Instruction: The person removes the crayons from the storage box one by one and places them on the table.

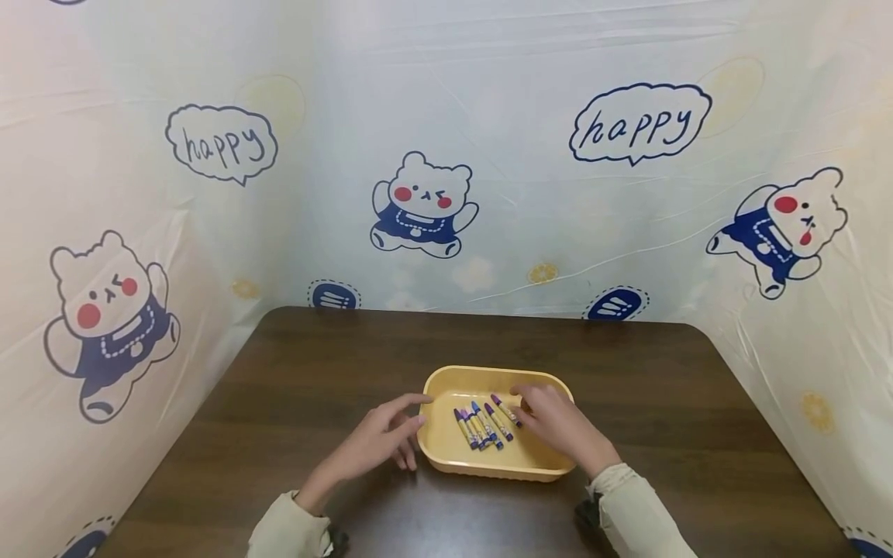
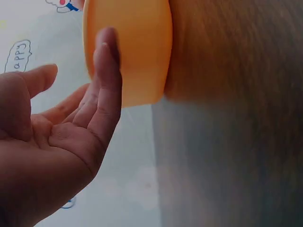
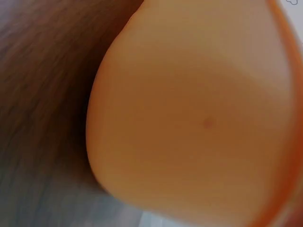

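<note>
A yellow plastic tray (image 1: 446, 457) sits on the table, with several crayons (image 1: 481, 426) lying in a loose bunch on its floor. They have yellow printed wrappers and purple, pink or blue tips. At the tray's left end is my left hand (image 1: 380, 438), its fingers loosely bent and its fingertips by the rim. In the left wrist view that hand (image 2: 80, 118) has its fingers beside the tray's outer wall (image 2: 144, 52). My right hand (image 1: 558, 422) reaches over the right side, thumb and index finger apart close to the rightmost crayon (image 1: 505, 409). The right wrist view shows only the tray's wall (image 3: 189, 118).
The dark wooden table (image 1: 335, 349) extends on all sides of the tray. A pale printed sheet (image 1: 516, 209) with cartoon bears and the word "happy" hangs behind the table and along both sides.
</note>
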Demonstrator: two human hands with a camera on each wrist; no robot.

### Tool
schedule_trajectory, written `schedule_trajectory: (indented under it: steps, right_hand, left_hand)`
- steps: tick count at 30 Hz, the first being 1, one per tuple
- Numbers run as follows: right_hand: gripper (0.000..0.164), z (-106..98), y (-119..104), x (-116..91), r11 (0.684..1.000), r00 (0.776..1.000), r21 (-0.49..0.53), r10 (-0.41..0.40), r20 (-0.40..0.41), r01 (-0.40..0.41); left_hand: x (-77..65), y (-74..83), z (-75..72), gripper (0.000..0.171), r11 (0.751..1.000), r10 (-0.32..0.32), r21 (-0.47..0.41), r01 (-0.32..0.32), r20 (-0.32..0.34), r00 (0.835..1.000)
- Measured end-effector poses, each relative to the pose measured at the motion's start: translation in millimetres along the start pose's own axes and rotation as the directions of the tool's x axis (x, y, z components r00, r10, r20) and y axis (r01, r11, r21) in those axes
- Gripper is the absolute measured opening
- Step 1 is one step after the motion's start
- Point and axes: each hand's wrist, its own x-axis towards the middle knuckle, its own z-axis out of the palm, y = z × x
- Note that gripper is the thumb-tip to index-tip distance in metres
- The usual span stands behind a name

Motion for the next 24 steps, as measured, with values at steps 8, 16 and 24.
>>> schedule_trajectory:
  steps: [8,16,24]
  right_hand:
    - [0.024,20.8,6.9,14.4,0.993,0.992,0.035,0.111,0.059,-0.114]
    - [0.012,31.7,9.1,8.1,0.998,0.999,-0.043,0.046,-0.029,-0.048]
    - [0.012,41.9,-11.1,-7.7,0.996,0.996,-0.070,0.057,-0.073,-0.062]
  left_hand:
    - [12.2,-15.4,6.3,0.038,0.988,0.008,-0.152,-0.002,0.039,0.999]
    - [9.9,-17.3,6.5,0.041,0.980,-0.016,-0.199,0.019,0.018,1.000]
    - [-5.1,-28.1,2.9,0.044,0.959,-0.027,-0.282,0.039,0.046,0.999]
